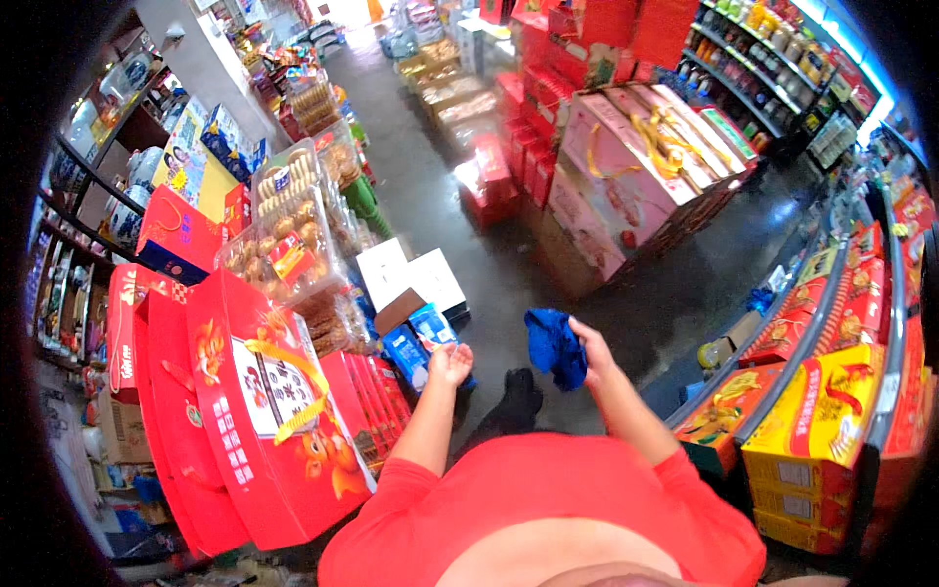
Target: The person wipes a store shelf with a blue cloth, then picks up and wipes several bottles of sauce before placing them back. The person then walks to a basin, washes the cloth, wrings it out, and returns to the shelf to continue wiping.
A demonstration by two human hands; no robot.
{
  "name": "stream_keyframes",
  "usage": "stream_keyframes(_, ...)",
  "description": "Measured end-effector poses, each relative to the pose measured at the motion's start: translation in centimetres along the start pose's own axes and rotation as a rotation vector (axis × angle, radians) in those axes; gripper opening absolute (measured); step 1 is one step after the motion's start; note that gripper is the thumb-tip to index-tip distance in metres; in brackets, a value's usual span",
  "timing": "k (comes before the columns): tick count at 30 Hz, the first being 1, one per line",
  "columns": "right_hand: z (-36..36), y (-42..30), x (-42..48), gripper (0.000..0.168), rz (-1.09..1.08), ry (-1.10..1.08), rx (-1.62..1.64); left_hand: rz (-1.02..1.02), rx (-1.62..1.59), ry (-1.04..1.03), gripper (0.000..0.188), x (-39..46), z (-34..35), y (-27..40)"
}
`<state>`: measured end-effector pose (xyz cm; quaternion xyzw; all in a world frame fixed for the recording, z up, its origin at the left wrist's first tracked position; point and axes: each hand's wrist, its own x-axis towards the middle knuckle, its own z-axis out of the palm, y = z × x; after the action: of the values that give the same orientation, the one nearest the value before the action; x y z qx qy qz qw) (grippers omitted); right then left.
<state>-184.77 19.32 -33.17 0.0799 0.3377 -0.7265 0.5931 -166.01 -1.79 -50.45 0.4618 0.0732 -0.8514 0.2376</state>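
Note:
A crumpled blue cloth (554, 346) hangs from my right hand (596, 356), whose fingers are closed on its right edge, out over the dark floor. My left hand (451, 365) is palm up with the fingers slightly curled, and nothing shows in it. Just beyond and to the left of that hand are blue packets (406, 352) and white boxes (411, 275). Whether the left hand touches the packets cannot be told.
Large red gift boxes (257, 411) and clear tubs of baked goods (282, 246) crowd the left. Pink gift boxes (609, 183) stand ahead on a stack. Along the right runs a shelf with yellow cartons (814, 418). A dark shoe (519, 392) shows on the floor.

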Motion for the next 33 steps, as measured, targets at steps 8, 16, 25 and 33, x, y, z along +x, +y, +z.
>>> stream_keyframes(8, 3.5, -8.8, 13.6, 0.030, 0.180, 0.051, -0.200, -0.113, 0.046, 0.019, 0.021, 4.4, 3.5, -0.8)
stream_keyframes(16, 2.7, -16.5, 29.1, 0.040, 0.485, 0.167, -0.292, 0.158, -0.072, 0.065, 0.021, 9.0, 11.8, 1.6)
stream_keyframes(25, 17.3, -25.6, 48.2, 0.041, 0.529, -0.244, -0.428, 0.380, -0.237, 0.110, 0.016, 17.4, 24.4, 8.2)
stream_keyframes(33, 24.8, -28.4, 64.1, 0.042, 0.560, -0.264, -0.271, 0.348, -0.093, 0.119, 0.011, 28.7, 34.4, 22.1)
